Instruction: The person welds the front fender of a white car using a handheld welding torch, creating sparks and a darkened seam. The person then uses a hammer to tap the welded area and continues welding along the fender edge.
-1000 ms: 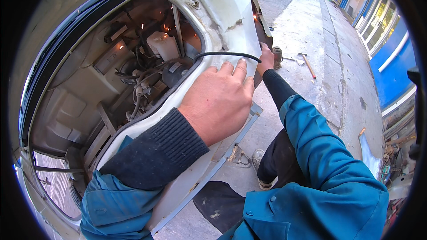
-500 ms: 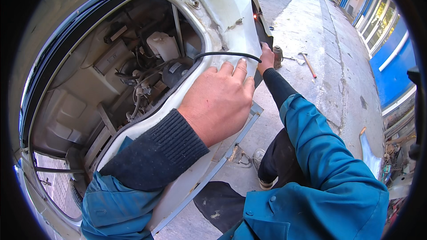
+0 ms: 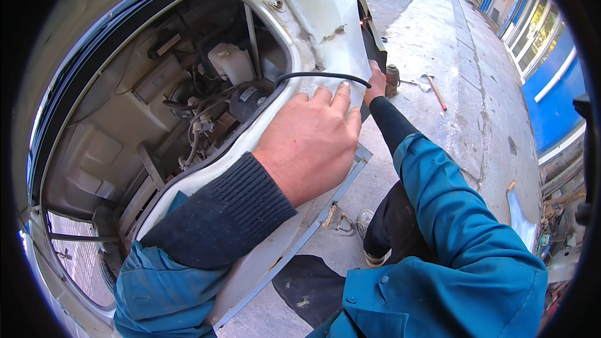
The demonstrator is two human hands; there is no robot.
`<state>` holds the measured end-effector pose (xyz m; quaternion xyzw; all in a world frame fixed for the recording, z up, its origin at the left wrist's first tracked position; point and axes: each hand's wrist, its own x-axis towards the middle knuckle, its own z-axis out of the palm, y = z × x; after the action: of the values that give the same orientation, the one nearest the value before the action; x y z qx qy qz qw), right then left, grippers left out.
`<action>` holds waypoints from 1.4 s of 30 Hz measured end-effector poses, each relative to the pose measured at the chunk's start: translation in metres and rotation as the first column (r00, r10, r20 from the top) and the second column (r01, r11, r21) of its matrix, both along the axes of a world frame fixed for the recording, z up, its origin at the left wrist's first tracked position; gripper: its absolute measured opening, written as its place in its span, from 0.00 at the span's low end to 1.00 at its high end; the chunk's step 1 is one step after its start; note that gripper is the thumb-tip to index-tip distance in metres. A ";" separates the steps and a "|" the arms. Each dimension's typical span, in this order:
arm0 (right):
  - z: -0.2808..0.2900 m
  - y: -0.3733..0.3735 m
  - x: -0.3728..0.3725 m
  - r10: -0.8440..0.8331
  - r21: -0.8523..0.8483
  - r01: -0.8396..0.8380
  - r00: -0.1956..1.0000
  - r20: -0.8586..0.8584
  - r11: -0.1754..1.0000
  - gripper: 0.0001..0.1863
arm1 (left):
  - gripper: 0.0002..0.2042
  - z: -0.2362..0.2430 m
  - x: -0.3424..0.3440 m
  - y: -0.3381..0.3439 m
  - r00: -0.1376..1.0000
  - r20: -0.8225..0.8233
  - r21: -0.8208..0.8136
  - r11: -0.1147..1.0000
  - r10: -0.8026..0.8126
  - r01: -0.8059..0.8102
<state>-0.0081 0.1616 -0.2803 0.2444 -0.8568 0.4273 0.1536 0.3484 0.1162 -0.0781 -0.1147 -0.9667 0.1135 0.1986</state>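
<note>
My left hand (image 3: 308, 142) rests fingers apart on the white car body panel (image 3: 328, 34), just below a black cable (image 3: 323, 75) lying across it from the engine bay. Farther forward, my right hand (image 3: 376, 82) reaches to the panel's dark outer opening (image 3: 366, 28), where a small faint orange glow shows; its fingers are mostly hidden. To the left is the open engine bay (image 3: 109, 150) with a white plastic reservoir (image 3: 230, 64), a dark cylinder (image 3: 247, 101), hoses and brackets. A rusty bottle-shaped metal object (image 3: 392, 80) stands beside my right hand.
A hammer (image 3: 436, 94) and another tool (image 3: 415, 84) lie on the concrete pavement (image 3: 476, 138). A blue wall (image 3: 549, 103) with glazed doors runs along the right, above scrap parts (image 3: 557, 225) and a bent metal piece (image 3: 521, 213). A parked vehicle is far off.
The bright sparks seen in the engine bay a second ago are gone, and the glow at the outer opening is fainter. Both hands are in nearly the same places.
</note>
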 end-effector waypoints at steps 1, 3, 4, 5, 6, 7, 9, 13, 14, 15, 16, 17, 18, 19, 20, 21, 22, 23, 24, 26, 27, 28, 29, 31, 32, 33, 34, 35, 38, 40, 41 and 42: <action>-0.001 0.000 0.000 0.003 0.005 -0.003 1.000 0.015 1.000 0.22 | 0.20 0.000 0.000 0.000 0.999 -0.038 0.015 1.000 -0.025 0.026; -0.003 0.001 0.003 -0.002 0.002 0.002 0.999 0.039 1.000 0.23 | 0.20 -0.001 0.000 0.000 0.999 -0.043 0.015 1.000 -0.026 0.027; -0.004 0.001 0.005 -0.008 -0.007 0.009 0.999 0.047 1.000 0.23 | 0.22 -0.001 0.000 0.000 1.000 -0.010 -0.001 1.000 -0.002 0.002; -0.005 0.001 0.009 -0.027 -0.008 0.028 0.997 0.078 1.000 0.23 | 0.24 -0.001 0.000 0.000 0.999 0.024 -0.018 1.000 0.023 -0.023; -0.006 0.001 0.013 -0.012 -0.035 0.014 0.998 0.066 0.999 0.23 | 0.24 -0.001 0.000 0.000 1.000 0.018 -0.018 1.000 0.020 -0.020; -0.007 0.000 0.018 -0.012 -0.054 0.016 0.997 0.075 0.998 0.23 | 0.24 0.000 0.001 0.000 1.000 0.011 -0.016 1.000 0.014 -0.014; -0.007 0.001 0.027 -0.033 -0.082 0.042 0.994 0.107 0.996 0.22 | 0.24 0.000 0.001 0.000 1.000 0.017 -0.014 1.000 0.013 -0.012; -0.003 0.002 0.039 -0.057 -0.124 0.080 0.983 0.177 0.989 0.22 | 0.24 0.001 0.001 0.000 1.000 0.022 -0.005 1.000 0.012 -0.012; -0.002 0.002 0.040 -0.067 -0.104 0.087 0.982 0.178 0.991 0.22 | 0.24 0.000 0.001 0.000 1.000 0.012 0.001 1.000 0.006 -0.006; -0.001 0.002 0.040 -0.075 -0.109 0.097 0.979 0.188 0.989 0.22 | 0.24 0.000 0.000 0.000 1.000 0.008 -0.003 1.000 0.003 -0.003; -0.001 0.002 0.039 -0.082 -0.128 0.112 0.972 0.220 0.985 0.22 | 0.24 0.000 0.000 0.000 1.000 0.004 -0.006 1.000 0.001 -0.001; 0.000 0.002 0.037 -0.086 -0.099 0.108 0.975 0.203 0.989 0.22 | 0.24 0.000 0.000 0.000 1.000 0.001 -0.009 1.000 -0.001 0.001; 0.000 0.001 0.035 -0.090 -0.085 0.109 0.974 0.207 0.990 0.22 | 0.24 -0.001 0.000 -0.001 1.000 0.004 -0.011 1.000 0.001 -0.001; 0.000 0.000 0.033 -0.098 -0.084 0.118 0.972 0.214 0.989 0.22 | 0.25 -0.001 0.000 -0.001 1.000 0.008 -0.013 1.000 0.004 -0.004; -0.001 0.000 0.030 -0.074 -0.087 0.093 0.978 0.194 0.992 0.22 | 0.25 -0.001 0.000 0.000 1.000 0.003 -0.021 1.000 0.006 -0.006; -0.001 -0.001 0.029 -0.055 -0.105 0.074 0.983 0.177 0.992 0.22 | 0.25 -0.001 0.000 0.000 1.000 0.009 -0.016 1.000 0.005 -0.004; -0.002 -0.002 0.027 -0.044 -0.125 0.069 0.980 0.196 0.990 0.23 | 0.25 -0.001 0.000 0.000 1.000 0.007 -0.019 1.000 0.004 -0.004; -0.002 -0.003 0.025 -0.047 -0.110 0.062 0.989 0.140 0.992 0.23 | 0.25 -0.001 0.000 0.000 1.000 0.005 -0.022 1.000 0.003 -0.003; -0.002 -0.004 0.023 -0.059 -0.098 0.072 0.991 0.122 0.993 0.23 | 0.25 0.000 0.000 0.000 1.000 0.006 -0.019 1.000 0.001 -0.001; -0.001 -0.004 0.020 -0.064 -0.091 0.074 0.993 0.104 0.993 0.23 | 0.24 0.000 0.001 -0.001 1.000 0.010 -0.012 1.000 -0.002 0.002; 0.000 -0.005 0.019 -0.055 -0.095 0.065 0.993 0.105 0.993 0.24 | 0.24 0.000 0.001 -0.001 1.000 0.008 -0.019 1.000 0.000 0.000; 0.000 -0.005 0.017 -0.048 -0.110 0.061 0.991 0.121 0.992 0.24 | 0.24 0.000 0.000 0.000 1.000 0.006 -0.025 1.000 0.003 -0.003; 0.001 -0.006 0.016 -0.042 -0.108 0.054 0.993 0.110 0.993 0.24 | 0.24 0.000 0.000 0.000 1.000 0.004 -0.032 0.999 0.006 -0.006; 0.003 -0.008 0.014 -0.043 -0.126 0.062 0.989 0.143 0.990 0.25 | 0.24 0.000 0.000 0.000 1.000 0.006 -0.026 1.000 0.006 -0.006; 0.003 -0.007 0.015 -0.048 -0.107 0.059 0.994 0.099 0.993 0.25 | 0.24 0.000 0.000 0.000 1.000 0.007 -0.023 1.000 0.006 -0.006; 0.003 -0.007 0.015 -0.060 -0.087 0.067 0.995 0.076 0.994 0.26 | 0.24 0.000 0.000 0.000 1.000 0.010 -0.024 1.000 0.004 -0.004; 0.003 -0.007 0.015 -0.071 -0.067 0.074 0.996 0.053 0.995 0.26 | 0.24 0.000 0.000 -0.001 1.000 0.012 -0.025 1.000 0.004 -0.004; 0.004 -0.007 0.015 -0.074 -0.064 0.078 0.996 0.059 0.995 0.26 | 0.24 0.000 0.001 -0.001 1.000 0.014 -0.025 1.000 0.004 -0.004; 0.006 -0.007 0.015 -0.073 -0.067 0.078 0.994 0.076 0.995 0.27 | 0.24 0.000 0.000 -0.001 1.000 0.019 -0.023 1.000 0.007 -0.007; 0.007 -0.007 0.014 -0.059 -0.088 0.067 0.994 0.087 0.994 0.27 | 0.24 0.000 0.000 0.000 1.000 0.028 -0.030 0.999 0.015 -0.014; 0.006 -0.007 0.013 -0.068 -0.077 0.075 0.994 0.090 0.994 0.26 | 0.24 0.000 0.000 0.000 0.999 0.031 -0.033 0.999 0.018 -0.017; 0.005 -0.007 0.012 -0.077 -0.067 0.084 0.993 0.093 0.994 0.26 | 0.24 0.000 0.000 0.000 0.999 0.031 -0.036 0.999 0.019 -0.018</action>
<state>0.0037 0.1541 -0.2753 0.1845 -0.8565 0.4612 0.1404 0.3487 0.1161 -0.0778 -0.1112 -0.9685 0.1306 0.1803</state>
